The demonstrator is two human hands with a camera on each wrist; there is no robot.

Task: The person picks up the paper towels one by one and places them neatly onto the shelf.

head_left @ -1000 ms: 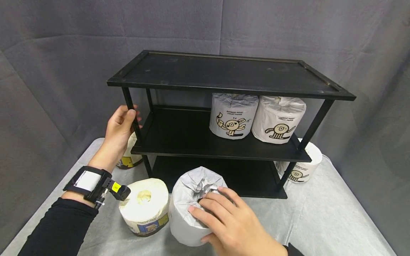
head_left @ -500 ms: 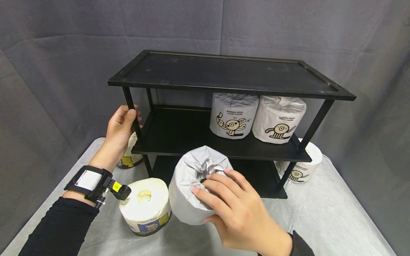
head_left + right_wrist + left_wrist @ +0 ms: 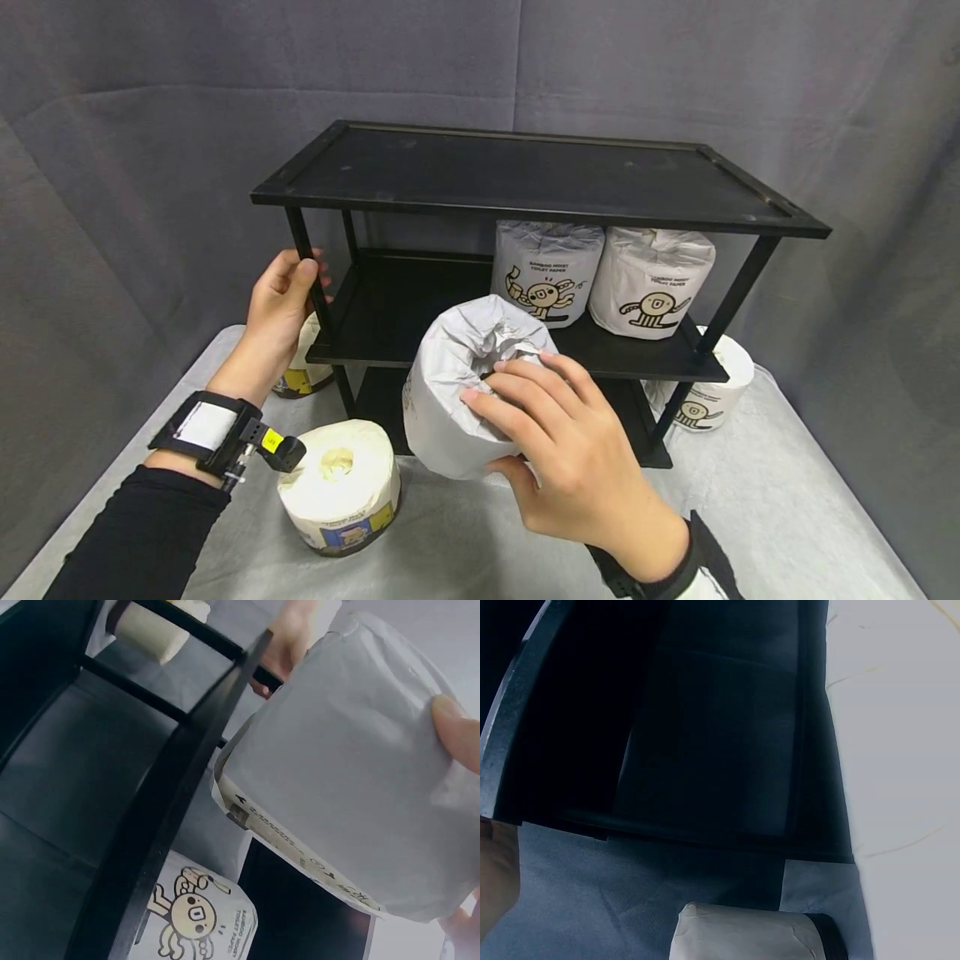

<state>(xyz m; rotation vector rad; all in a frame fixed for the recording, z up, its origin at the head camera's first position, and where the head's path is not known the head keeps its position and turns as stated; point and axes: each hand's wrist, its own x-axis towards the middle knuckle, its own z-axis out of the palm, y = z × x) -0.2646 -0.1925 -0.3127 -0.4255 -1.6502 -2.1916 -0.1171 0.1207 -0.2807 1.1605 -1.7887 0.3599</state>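
Head view: my right hand (image 3: 577,467) holds a wrapped paper roll (image 3: 465,383) in a full grip, lifted off the bench (image 3: 750,517), in front of the rack's (image 3: 525,175) middle shelf. My left hand (image 3: 281,300) grips the rack's front left post. Two printed rolls (image 3: 545,271) sit on the middle shelf; an unwrapped roll (image 3: 339,483) stands on the bench.

Left wrist view: dark rack, a roll (image 3: 742,934) below; grip not visible.

Right wrist view: fingertips (image 3: 457,731) press the wrapped roll beside the shelf edge.
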